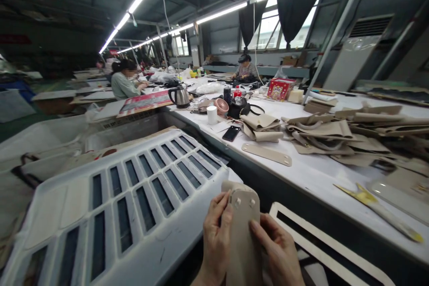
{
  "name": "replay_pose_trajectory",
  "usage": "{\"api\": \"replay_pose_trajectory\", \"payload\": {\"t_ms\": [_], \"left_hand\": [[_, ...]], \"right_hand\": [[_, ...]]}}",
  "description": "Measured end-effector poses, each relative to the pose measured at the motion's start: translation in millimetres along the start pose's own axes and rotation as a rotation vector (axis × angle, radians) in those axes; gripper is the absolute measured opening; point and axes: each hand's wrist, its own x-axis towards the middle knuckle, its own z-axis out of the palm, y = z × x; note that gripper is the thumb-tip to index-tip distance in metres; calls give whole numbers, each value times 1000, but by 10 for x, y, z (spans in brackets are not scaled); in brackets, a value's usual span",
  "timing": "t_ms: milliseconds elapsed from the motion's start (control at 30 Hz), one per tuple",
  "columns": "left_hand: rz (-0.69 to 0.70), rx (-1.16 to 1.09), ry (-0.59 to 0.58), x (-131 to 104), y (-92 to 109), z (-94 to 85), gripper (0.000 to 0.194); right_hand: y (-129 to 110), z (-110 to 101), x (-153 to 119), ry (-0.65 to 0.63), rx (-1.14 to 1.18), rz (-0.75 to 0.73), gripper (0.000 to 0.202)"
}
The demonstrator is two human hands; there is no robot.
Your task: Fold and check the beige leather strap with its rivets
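A beige leather-like strip [244, 237] with a rounded end stands upright between my hands, two pale studs near its top. My left hand [217, 232] pinches its left edge, where another beige layer shows behind. On the right edge, my right hand [276, 243] grips with thumb in front; its other fingers are partly hidden behind the piece. A similar beige strip [267, 154] with small studs at its ends lies flat on the white table [301, 183] ahead.
To the left is a slotted pale plastic rack [150, 187]. Beige pieces [335, 132] are heaped on the table, near a phone [231, 133], a white cup [212, 115], a yellow-stained tool [378, 208] and a kettle [181, 97]. Two co-workers sit farther back. A pale slotted frame [321, 246] is at lower right.
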Motion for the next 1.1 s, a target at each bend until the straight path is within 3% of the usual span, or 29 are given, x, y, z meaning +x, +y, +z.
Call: {"api": "replay_pose_trajectory", "payload": {"t_ms": [167,300,433,600,1100], "left_hand": [[-29,-37,-31,32,136,-21,33],[-150,-108,-150,137,254,-136,29],[-319,-203,-337,295,295,-326,32],[-374,-149,-476,442,321,-486,34],[-358,-123,-525,505,453,-531,29]], "right_hand": [[-112,-54,117,10,-187,-44,64],[-155,-99,166,-85,-341,-110,53],[-172,-130,181,-164,-351,-151,50],[-190,-145,205,-236,-377,-128,48],[-197,-135,254,-283,-369,-115,49]]}}
